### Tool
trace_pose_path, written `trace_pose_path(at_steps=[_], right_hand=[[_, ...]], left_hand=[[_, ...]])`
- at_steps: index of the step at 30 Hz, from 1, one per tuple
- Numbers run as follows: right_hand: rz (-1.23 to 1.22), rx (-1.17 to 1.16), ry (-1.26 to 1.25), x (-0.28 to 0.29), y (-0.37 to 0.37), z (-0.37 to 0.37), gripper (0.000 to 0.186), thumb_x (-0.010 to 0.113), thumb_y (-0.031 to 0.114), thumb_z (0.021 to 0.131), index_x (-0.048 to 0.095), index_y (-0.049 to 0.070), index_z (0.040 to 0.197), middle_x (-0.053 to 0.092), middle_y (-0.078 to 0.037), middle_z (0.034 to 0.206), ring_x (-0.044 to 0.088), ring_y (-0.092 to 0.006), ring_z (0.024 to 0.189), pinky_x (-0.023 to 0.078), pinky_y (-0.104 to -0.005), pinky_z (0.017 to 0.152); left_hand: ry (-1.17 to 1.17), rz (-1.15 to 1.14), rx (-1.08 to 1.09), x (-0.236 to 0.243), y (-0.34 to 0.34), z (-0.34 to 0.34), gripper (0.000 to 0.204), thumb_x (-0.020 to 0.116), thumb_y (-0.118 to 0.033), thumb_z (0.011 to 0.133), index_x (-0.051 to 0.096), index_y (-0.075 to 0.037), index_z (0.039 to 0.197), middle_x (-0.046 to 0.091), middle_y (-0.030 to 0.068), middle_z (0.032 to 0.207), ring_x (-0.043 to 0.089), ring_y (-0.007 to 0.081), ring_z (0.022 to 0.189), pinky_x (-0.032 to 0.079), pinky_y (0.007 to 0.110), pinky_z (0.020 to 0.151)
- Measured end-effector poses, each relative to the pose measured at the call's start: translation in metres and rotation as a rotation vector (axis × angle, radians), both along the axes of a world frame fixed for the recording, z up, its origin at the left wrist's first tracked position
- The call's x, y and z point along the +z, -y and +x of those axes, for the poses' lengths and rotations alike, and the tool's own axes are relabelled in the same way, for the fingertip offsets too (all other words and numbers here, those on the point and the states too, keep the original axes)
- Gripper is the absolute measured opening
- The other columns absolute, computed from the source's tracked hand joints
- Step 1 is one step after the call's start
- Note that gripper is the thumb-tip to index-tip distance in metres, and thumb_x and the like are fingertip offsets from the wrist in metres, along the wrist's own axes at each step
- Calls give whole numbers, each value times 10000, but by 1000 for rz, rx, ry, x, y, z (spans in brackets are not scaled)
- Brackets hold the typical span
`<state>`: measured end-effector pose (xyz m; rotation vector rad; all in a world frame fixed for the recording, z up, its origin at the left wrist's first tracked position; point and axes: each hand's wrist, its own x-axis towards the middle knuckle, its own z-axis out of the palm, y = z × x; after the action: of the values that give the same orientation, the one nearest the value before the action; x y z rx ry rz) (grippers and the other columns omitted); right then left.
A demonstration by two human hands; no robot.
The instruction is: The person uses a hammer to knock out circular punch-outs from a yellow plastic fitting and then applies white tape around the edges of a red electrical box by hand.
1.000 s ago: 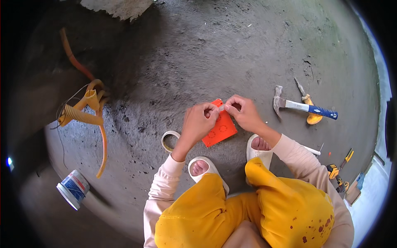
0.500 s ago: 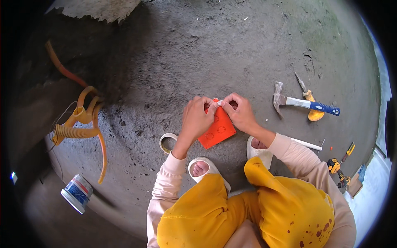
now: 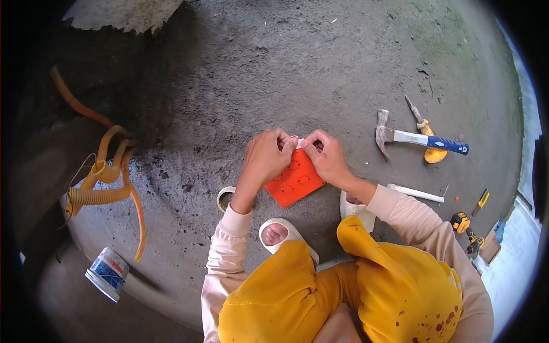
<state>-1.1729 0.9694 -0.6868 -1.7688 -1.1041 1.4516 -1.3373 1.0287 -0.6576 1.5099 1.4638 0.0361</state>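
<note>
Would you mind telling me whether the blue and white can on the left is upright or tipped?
Tipped: the blue and white can leans on the concrete floor, its round end facing down-left.

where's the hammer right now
In the head view the hammer lies on the concrete floor to the person's right, beyond the right hand, beside a yellow-handled trowel and above a white tube.
</note>
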Motion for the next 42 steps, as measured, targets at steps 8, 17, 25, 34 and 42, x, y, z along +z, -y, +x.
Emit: trace_pose_path(at_steps=[8, 17, 25, 34, 42], right_hand=[[17, -207, -26, -9, 11, -10, 212, 697, 170, 886, 627, -27, 924, 595, -100, 968, 594, -146, 766, 509, -297, 703], [490, 222, 249, -10, 11, 0, 248, 633, 61, 867, 656, 17, 1110, 556, -147, 1038, 590, -303, 887, 475, -394, 766], [549, 434, 387, 1, 14, 6, 374, 671, 128, 827, 608, 5, 1174, 559, -165, 1189, 582, -331, 1000, 439, -431, 862], [750, 1309, 689, 81, -11, -9, 969, 862, 304, 592, 397, 149, 1427, 406, -179, 1418, 401, -363, 1297, 343, -525, 1027], [593, 873, 819, 60, 15, -19, 1141, 856, 520, 542, 320, 133, 1473, 475, -186, 1255, 474, -332, 1184, 382, -476, 935]], left_hand=[[55, 735, -35, -13, 29, 2, 147, 745, -167, 804, 671, -80, 896, 650, 47, 914, 634, 244, 810, 464, 387, 773], [45, 960, 16, -29, 53, 7, 127, 752, -127, 773, 698, -112, 887, 666, 12, 934, 621, 200, 836, 433, 372, 807], [-52, 957, -8, -22, 53, 3, 175, 707, -168, 811, 676, -111, 974, 663, 24, 945, 624, 212, 897, 388, 436, 931], [23, 698, 493, 22, 135, -70, 136, 674, -50, 834, 668, -41, 970, 653, 88, 835, 632, 230, 731, 496, 319, 697], [18, 647, 718, 22, 193, -91, 131, 692, -54, 831, 665, -24, 956, 645, 73, 786, 604, 187, 677, 481, 302, 662]])
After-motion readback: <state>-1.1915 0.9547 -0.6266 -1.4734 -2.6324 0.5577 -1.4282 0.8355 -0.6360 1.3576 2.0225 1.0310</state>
